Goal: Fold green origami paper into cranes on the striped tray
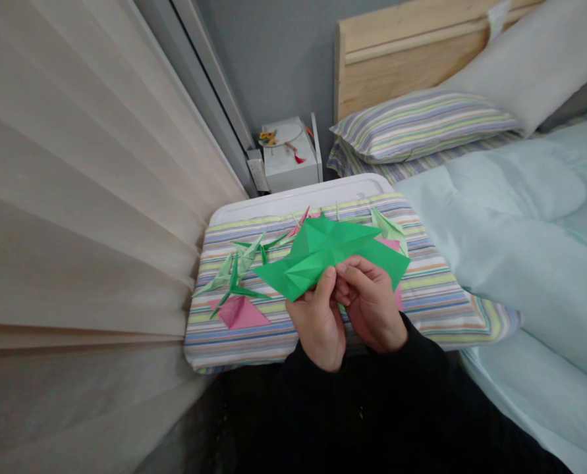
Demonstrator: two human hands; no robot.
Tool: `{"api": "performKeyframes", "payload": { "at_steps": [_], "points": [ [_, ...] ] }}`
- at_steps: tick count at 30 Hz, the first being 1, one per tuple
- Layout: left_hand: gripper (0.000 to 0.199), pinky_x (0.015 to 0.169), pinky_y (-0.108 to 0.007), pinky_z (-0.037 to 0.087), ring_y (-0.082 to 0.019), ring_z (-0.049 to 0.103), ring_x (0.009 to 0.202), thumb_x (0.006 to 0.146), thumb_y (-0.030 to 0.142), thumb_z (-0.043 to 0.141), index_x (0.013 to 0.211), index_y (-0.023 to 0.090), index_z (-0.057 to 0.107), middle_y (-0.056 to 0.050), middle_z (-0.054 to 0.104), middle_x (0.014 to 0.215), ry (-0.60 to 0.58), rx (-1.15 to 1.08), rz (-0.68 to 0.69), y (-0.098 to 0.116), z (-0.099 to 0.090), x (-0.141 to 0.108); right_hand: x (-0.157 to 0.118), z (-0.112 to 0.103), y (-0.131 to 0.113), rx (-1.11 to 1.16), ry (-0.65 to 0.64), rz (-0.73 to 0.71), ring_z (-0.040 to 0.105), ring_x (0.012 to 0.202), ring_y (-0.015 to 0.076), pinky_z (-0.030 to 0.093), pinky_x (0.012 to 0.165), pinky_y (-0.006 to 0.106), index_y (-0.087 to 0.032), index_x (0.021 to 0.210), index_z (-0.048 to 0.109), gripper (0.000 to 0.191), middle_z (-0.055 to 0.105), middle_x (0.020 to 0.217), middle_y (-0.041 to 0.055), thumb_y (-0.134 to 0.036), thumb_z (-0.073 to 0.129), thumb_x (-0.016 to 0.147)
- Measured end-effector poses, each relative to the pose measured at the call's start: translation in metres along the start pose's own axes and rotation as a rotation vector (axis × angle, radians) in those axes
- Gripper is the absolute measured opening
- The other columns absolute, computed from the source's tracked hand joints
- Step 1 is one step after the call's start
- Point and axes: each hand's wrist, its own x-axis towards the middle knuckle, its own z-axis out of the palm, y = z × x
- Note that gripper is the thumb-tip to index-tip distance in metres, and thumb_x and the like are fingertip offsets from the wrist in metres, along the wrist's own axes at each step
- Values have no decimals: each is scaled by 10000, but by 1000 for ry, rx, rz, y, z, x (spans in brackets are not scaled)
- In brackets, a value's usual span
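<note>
A bright green sheet of origami paper, creased and partly unfolded, is held up over a small table. My left hand pinches its near edge between thumb and fingers. Close beside it, my right hand pinches the same edge, the two thumbs almost touching. Left of the hands lie a pink folded paper, a dark green folded paper piece and pale green folded pieces. A light green folded paper sits beyond the sheet's right side. More pink paper shows partly hidden behind the sheet and my right hand.
A striped cloth covers most of the white-rimmed table. Pale curtains hang at the left. A bed with a light blue quilt and striped pillow borders the right. Behind stands a small white cabinet.
</note>
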Motion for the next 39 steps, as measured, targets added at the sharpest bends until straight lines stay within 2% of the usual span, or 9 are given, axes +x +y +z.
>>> {"api": "performKeyframes", "payload": {
  "at_steps": [4, 9, 17, 26, 29, 33, 36, 39],
  "points": [
    [292, 719, -299, 564, -139, 646, 686, 636, 230, 892, 808, 205, 658, 18, 673, 760, 24, -6, 23, -1, 0, 0, 2, 0, -2, 18, 27, -22, 379, 416, 46, 285, 381, 173, -178, 641, 638, 254, 468, 473, -85, -265, 875, 659],
    [343, 812, -326, 574, -156, 687, 765, 582, 215, 913, 828, 220, 674, 24, 714, 822, 81, 9, 33, -2, -1, -1, 10, -3, -8, 49, 62, -63, 348, 442, 43, 264, 388, 178, -177, 639, 615, 262, 443, 508, -87, -245, 867, 666],
    [349, 806, -307, 560, -115, 651, 684, 562, 197, 918, 812, 198, 674, 56, 709, 766, 106, 12, 28, -2, -6, 0, 18, -6, -16, 107, 149, -134, 303, 469, 32, 259, 387, 154, -177, 613, 580, 279, 429, 549, -90, -194, 857, 639],
    [312, 855, -330, 557, -159, 697, 807, 577, 196, 903, 813, 209, 699, 32, 744, 808, 122, 15, 15, -1, -13, 1, 22, -10, -23, 98, 171, -200, 311, 477, 24, 261, 389, 134, -164, 646, 614, 257, 421, 570, -88, -219, 865, 645],
    [305, 847, -314, 554, -141, 684, 789, 588, 183, 894, 824, 212, 702, 39, 738, 809, 126, -8, 22, 4, -15, 4, 23, -13, -27, 94, 189, -241, 330, 495, 22, 279, 399, 129, -163, 648, 618, 277, 451, 609, -77, -234, 886, 642],
    [291, 760, -258, 540, -94, 630, 683, 564, 152, 902, 743, 195, 677, 67, 686, 713, 120, -50, 24, 10, -18, 9, 21, -19, -26, 72, 193, -250, 408, 523, 34, 344, 431, 140, -160, 693, 677, 250, 516, 638, -51, -300, 884, 677],
    [282, 758, -262, 540, -96, 625, 673, 573, 161, 899, 745, 195, 678, 65, 678, 704, 103, -33, 16, 12, -20, 11, 17, -23, -21, 7, 151, -209, 478, 543, 60, 391, 443, 171, -163, 753, 730, 254, 577, 663, -23, -386, 849, 729],
    [292, 787, -279, 552, -114, 646, 706, 570, 171, 900, 768, 203, 688, 58, 687, 719, 95, -26, 3, 11, -19, 11, 13, -25, -15, -79, 76, -191, 514, 530, 78, 409, 433, 197, -179, 790, 749, 248, 622, 665, -18, -396, 850, 729]
  ]
}}
